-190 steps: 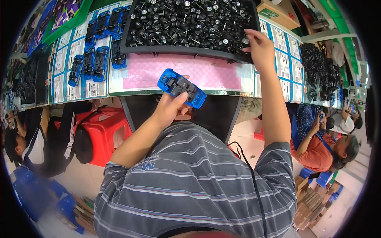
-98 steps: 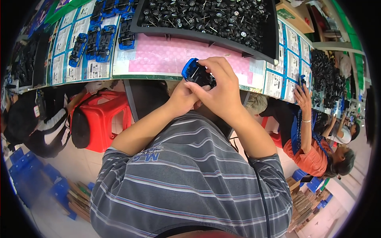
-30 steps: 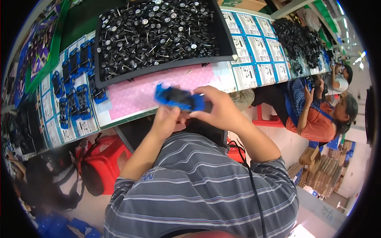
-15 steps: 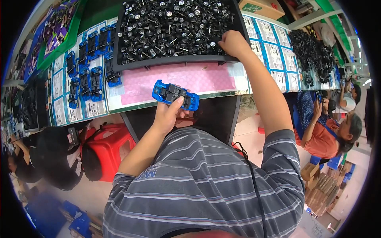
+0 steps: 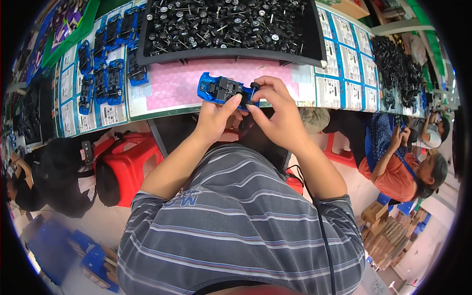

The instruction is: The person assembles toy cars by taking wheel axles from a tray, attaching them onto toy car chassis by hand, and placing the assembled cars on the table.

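Observation:
A blue toy car (image 5: 209, 88) with a black underside is turned bottom up above the table's front edge. My left hand (image 5: 216, 118) is closed round it from below, the thumb pressed on the underside. At the car's right end, my right hand (image 5: 278, 110) pinches a small wheel axle (image 5: 254, 89) with black wheels, its fingers partly hiding the axle. Beyond both hands, a large black tray (image 5: 231, 55) holds a heap of similar wheel axles.
Several blue toy cars (image 5: 116, 81) lie bottom up at the left. Printed card sheets (image 5: 346, 66) cover the table's right side. A pink sheet (image 5: 172, 86) lies before the tray. Red stools (image 5: 130, 167) stand at left; a co-worker (image 5: 393, 157) sits at right.
My right hand has come from the tray back to the car, bringing a wheel axle. My left hand has moved slightly up and right with the car.

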### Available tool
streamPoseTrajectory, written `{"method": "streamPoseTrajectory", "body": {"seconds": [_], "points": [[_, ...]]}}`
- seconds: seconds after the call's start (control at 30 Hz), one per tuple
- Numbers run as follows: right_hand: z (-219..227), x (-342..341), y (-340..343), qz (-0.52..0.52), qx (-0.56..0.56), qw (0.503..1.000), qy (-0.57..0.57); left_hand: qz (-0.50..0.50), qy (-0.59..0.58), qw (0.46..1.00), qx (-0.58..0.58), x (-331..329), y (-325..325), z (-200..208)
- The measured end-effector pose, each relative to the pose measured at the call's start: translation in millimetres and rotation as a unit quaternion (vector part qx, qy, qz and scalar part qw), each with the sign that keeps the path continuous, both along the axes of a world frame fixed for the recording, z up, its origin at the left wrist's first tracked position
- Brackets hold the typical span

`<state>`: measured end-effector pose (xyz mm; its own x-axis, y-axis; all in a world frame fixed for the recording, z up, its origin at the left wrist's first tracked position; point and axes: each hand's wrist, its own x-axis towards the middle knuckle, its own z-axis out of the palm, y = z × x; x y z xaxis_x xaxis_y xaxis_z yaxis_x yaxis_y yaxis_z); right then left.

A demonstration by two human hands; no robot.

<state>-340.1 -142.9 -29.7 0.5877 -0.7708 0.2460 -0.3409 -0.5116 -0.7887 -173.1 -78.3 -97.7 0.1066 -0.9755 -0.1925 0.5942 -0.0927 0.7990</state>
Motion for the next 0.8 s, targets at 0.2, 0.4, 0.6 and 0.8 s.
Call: {"method": "streamPoseTrajectory", "body": {"seconds": [0.2,0.4,0.6,0.8], "points": [[-4.8,-2.0,0.1,0.015,0.005,1.0,0.005,-0.053,-0.015,0.998,-0.004,0.3,1.9,-11.1],[7.9,-8.9,-57.8,-0.076,-0.145,0.987,-0.003,-0.073,-0.039,0.997,0.003,6.1,8.5,-19.8],[-8.8,11.5,-146.3,-0.17,-0.033,0.952,0.254,-0.06,-0.034,0.998,-0.005,5.8,12.0,-15.8],[1.6,4.5,-139.5,-0.175,-0.01,0.98,0.093,-0.056,-0.034,0.998,0.014,12.3,17.7,-12.1]]}}
